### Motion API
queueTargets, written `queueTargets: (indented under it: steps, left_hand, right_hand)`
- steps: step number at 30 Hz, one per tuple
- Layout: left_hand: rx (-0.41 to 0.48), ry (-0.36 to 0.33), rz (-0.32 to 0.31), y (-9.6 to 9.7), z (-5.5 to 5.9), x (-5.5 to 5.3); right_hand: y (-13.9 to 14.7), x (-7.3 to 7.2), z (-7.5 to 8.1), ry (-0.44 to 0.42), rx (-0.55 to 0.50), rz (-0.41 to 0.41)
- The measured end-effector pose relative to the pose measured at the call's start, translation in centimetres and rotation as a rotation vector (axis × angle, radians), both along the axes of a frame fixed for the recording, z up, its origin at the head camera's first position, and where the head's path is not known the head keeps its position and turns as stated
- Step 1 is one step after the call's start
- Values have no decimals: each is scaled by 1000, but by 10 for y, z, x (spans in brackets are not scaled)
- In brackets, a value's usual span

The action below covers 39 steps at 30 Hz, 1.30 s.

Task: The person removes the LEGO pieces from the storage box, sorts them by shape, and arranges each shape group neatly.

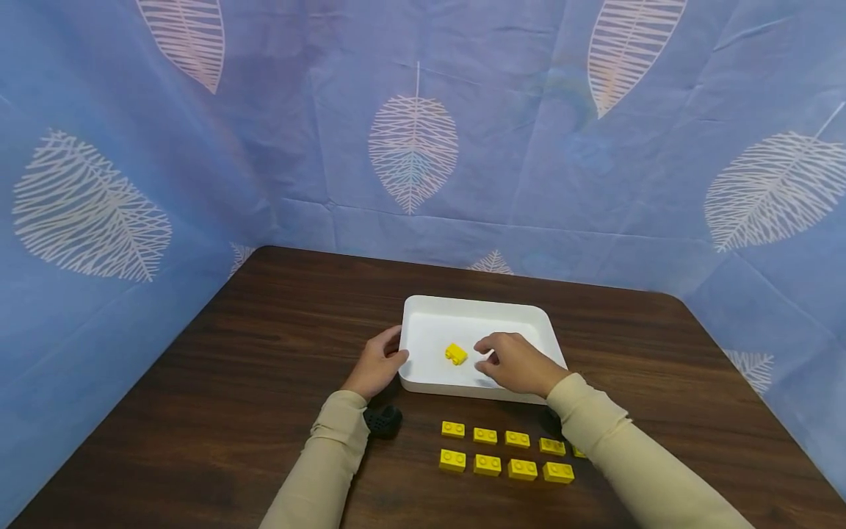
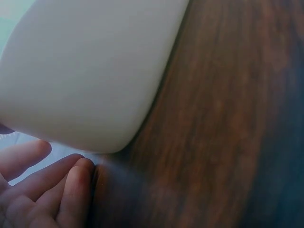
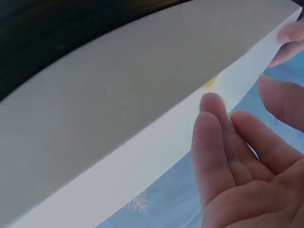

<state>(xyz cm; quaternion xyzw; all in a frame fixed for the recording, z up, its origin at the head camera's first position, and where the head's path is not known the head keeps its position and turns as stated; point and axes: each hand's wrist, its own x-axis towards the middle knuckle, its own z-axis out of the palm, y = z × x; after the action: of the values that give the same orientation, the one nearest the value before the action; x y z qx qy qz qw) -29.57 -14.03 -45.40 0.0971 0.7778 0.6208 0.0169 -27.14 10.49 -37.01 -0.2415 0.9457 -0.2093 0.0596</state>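
A shallow white tray (image 1: 476, 310) stands on the dark wooden table. My left hand (image 1: 375, 365) holds its left rim, thumb over the edge and fingers along the outside; the left wrist view shows those fingers (image 2: 78, 183) beside the tray's corner. Inside the tray lie yellow toy building bricks (image 1: 456, 353), seemingly more than one close together; how they join is too small to tell. Over the tray's right part hovers my right hand (image 1: 518, 362), just right of these bricks. Its thumb and fingers stand apart with nothing between them, as the right wrist view also shows.
Two rows of yellow toy bricks, a back row (image 1: 485, 436) and a front row (image 1: 487, 465), lie in front of the tray; the right sleeve partly covers one end. A black perforated object (image 1: 383, 422) is by the left wrist. Blue leaf-patterned cloth (image 1: 317, 147) hangs around the table.
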Motion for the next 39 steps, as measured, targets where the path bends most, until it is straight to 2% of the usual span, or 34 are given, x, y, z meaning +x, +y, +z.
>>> queueTargets:
  steps: [8, 14, 20, 30, 39]
  left_hand:
    - [2, -6, -3, -1, 1, 0]
    - [-1, 4, -7, -1, 2, 0]
    - [0, 4, -6, -1, 2, -1]
    - [-19, 6, -1, -2, 2, 1]
    - [-14, -6, 0, -1, 0, -1]
  right_hand:
    - [-23, -9, -4, -53, 32, 37]
    - [-29, -14, -8, -82, 80, 36]
    - [-33, -18, -9, -61, 136, 11]
    - [-37, -26, -11, -92, 187, -27]
    - [-45, -35, -18, -32, 168, -51]
